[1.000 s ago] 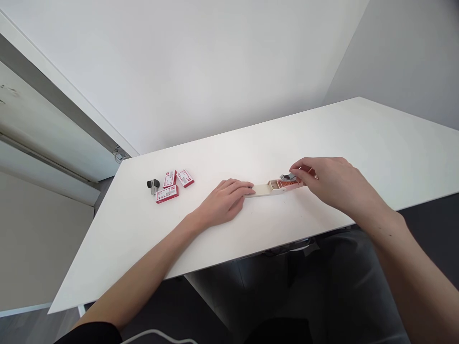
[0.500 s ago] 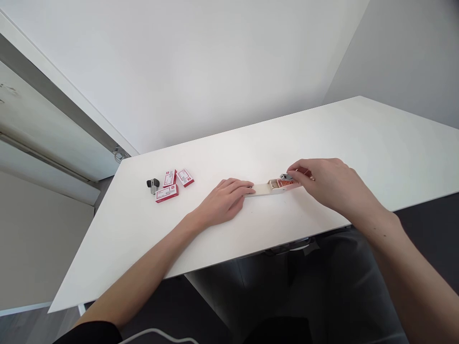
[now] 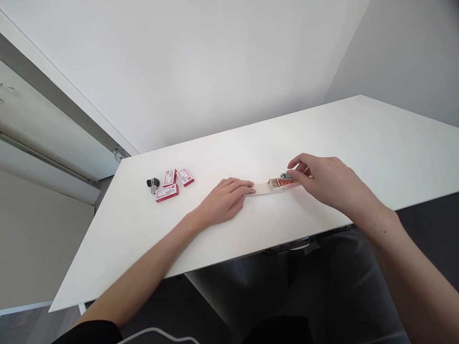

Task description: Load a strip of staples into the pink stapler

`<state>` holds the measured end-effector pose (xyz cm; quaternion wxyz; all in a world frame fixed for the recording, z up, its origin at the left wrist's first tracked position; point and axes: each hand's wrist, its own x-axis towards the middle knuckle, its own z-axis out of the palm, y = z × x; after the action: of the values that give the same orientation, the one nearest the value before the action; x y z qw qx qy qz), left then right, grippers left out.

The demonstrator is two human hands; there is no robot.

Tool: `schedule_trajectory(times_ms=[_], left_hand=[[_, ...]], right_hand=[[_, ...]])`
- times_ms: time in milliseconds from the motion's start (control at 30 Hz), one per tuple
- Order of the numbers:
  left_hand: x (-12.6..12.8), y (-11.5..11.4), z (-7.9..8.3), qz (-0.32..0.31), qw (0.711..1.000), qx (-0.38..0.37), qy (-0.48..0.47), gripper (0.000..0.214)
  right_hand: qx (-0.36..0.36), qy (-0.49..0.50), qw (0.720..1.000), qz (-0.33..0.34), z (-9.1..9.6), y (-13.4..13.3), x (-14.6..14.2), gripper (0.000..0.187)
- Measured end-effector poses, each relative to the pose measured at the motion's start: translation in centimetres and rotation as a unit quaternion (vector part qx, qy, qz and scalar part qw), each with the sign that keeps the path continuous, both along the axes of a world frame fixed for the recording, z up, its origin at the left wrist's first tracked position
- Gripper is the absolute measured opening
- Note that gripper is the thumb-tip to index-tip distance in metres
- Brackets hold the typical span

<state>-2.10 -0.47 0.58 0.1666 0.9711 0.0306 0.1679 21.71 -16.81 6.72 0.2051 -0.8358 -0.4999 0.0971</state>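
Observation:
A white stapler lies opened out flat on the table, with orange-red showing inside its right half. Its grey metal part is tilted up near the right end. Across the left end of the stapler base lie the closed fingers of my left hand, holding it against the tabletop. My right hand is at the other end, thumb tip against the metal part and index finger raised a little off it. The other right fingers curl behind and partly hide that end.
Several small red-and-white boxes, one of them a carton, lie on the left of the white table. Beside them is a small black-and-silver staple remover. A wall runs behind the table, and a white cable crosses below its front edge.
My right index finger has lifted slightly away from the stapler's metal part, and the right hand has shifted up a little. My left hand has stayed in place.

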Motion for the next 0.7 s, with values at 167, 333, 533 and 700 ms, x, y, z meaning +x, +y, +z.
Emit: schedule_trajectory(times_ms=[167, 333, 533, 700], left_hand=[[0.01, -0.04, 0.05, 0.002, 1.0, -0.001, 0.006, 0.035], [0.03, -0.06, 0.01, 0.002, 1.0, 0.0, 0.003, 0.035], [0.1, -0.12, 0.07, 0.001, 1.0, 0.002, 0.0, 0.035], [0.16, -0.08, 0.02, 0.001, 1.0, 0.003, -0.001, 0.035]], right_hand=[[-0.012, -0.032, 0.999, -0.008, 0.13, 0.13, -0.15, 0.027], [-0.03, -0.044, 0.999, -0.012, 0.38, 0.25, -0.49, 0.027], [-0.019, -0.056, 0.998, -0.006, 0.09, 0.33, -0.44, 0.027], [-0.016, -0.064, 0.997, 0.025, -0.18, 0.44, -0.29, 0.029]])
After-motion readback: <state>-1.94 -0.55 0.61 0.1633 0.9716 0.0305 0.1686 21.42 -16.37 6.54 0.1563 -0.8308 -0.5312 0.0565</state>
